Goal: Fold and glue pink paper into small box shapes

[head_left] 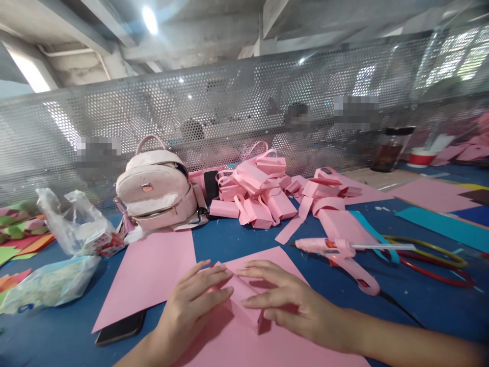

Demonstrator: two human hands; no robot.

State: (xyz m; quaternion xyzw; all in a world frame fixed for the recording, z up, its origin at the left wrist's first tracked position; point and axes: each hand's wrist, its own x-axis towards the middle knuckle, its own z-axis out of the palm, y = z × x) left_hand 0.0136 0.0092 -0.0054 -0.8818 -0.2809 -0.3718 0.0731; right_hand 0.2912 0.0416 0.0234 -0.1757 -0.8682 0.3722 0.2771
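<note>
Covering part of the blue table (57, 336), a pink sheet (237, 352) is lying under the work; right hand (292, 298) and left hand (193, 295) are flanking a folded pink piece (248, 317) on it, fingers spread and touching it; undersides hidden, can't tell whether either is pinching

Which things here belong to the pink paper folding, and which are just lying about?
Likely in the job: folded pink piece, pink sheet beneath it, glue gun, pink paper pile.

Likely just lying about: backpack, phone, lidded jar, filled plastic bag.
</note>
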